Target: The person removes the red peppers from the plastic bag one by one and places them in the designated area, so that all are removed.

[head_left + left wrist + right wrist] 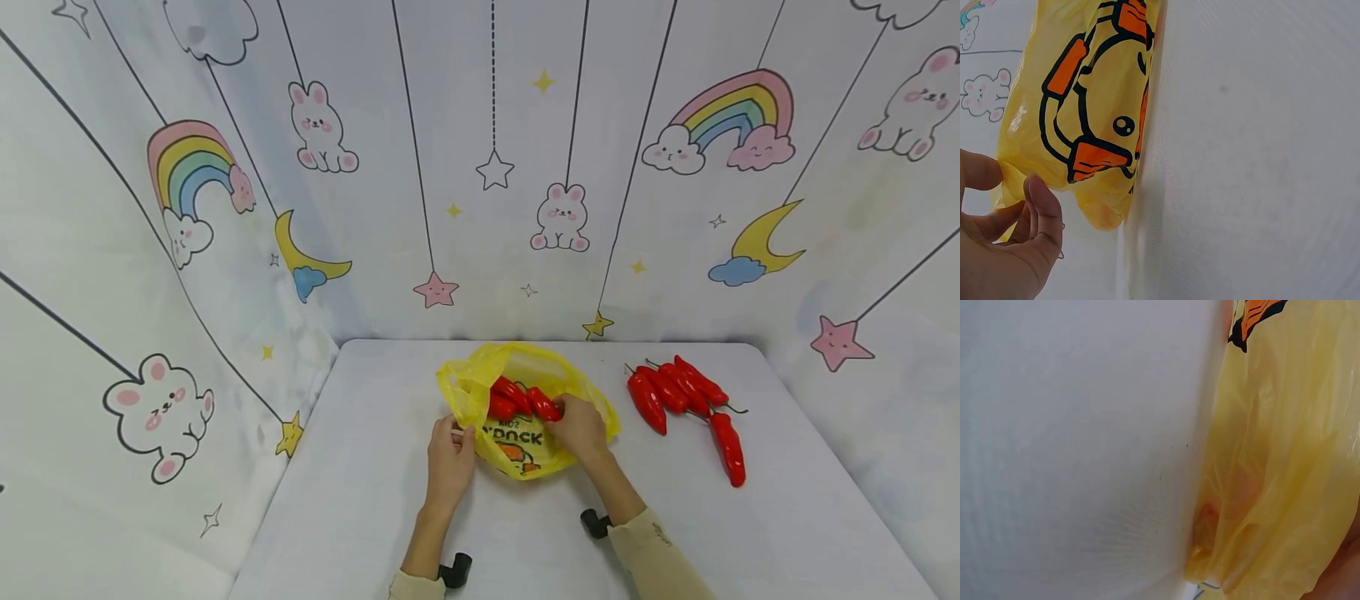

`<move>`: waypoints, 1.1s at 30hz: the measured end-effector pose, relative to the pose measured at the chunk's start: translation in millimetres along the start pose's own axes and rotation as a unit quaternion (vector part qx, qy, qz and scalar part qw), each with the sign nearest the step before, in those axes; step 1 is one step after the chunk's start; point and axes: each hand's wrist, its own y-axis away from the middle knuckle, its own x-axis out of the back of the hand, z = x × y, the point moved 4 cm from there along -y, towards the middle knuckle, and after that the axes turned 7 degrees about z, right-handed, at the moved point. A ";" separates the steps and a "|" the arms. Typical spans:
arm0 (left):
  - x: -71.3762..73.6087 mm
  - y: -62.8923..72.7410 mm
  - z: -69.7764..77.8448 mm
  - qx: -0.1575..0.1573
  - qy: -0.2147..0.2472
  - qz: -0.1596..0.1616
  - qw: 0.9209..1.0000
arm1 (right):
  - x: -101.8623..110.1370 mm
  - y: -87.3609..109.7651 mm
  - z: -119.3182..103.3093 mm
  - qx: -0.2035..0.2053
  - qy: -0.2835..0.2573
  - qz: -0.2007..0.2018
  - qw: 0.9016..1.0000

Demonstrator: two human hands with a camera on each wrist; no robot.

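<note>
A yellow plastic bag (471, 390) with a cartoon print lies on the white table, its mouth held wide. My left hand (450, 458) pinches the bag's left rim between thumb and fingers, shown close up as a hand (1013, 244) gripping thin yellow film (1029, 140) in the left wrist view. Inside the mouth, my right hand (579, 427) pinches one end of a red chili pepper (542, 405). More red peppers (502, 406) lie beside it in the bag. In the right wrist view the bag's wrinkled side (1285, 487) covers most of the right hand.
Several red peppers (647, 402) lie grouped on the table to the right of the bag, one pepper (727, 450) nearer me. Behind the white table (360, 467) hangs a backdrop (495, 250) with printed rabbits, rainbows and stars.
</note>
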 end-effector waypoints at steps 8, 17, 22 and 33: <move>-0.9 0.0 -0.7 -0.001 0.001 0.000 1.000 | 3.3 2.7 0.1 -0.005 -0.019 0.007 1.000; -1.2 0.2 0.8 -0.006 0.004 0.006 1.000 | 8.8 5.9 -2.3 0.006 -0.034 0.010 0.999; -1.3 -0.1 1.0 -0.008 0.001 0.007 1.000 | 8.8 6.5 -0.9 0.012 -0.052 0.015 0.998; -1.6 -0.2 1.4 -0.006 0.000 0.006 1.000 | 13.7 9.2 -4.4 0.018 -0.086 0.034 0.996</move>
